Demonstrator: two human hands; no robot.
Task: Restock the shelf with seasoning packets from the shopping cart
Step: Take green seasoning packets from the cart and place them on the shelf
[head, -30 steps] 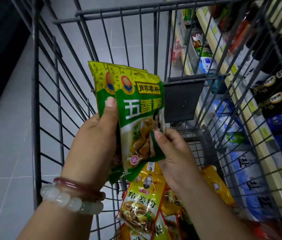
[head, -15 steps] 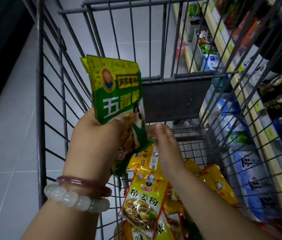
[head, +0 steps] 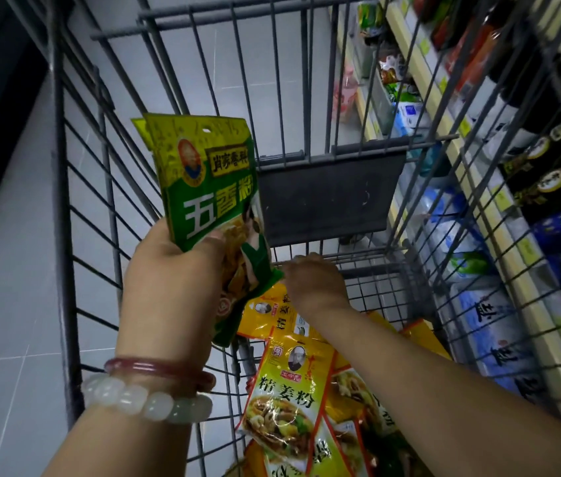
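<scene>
Both hands work over the shopping cart: left hand grips green seasoning packets above it, likely gathered for the shelf beside it; right hand reaches toward yellow packets inside, fingers hidden, grip unclear.

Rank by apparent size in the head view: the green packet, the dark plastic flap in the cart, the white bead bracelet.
1. Dark plastic flap
2. Green packet, close behind, though nearer the camera, so the real order is unsure
3. White bead bracelet, plainly smallest
</scene>
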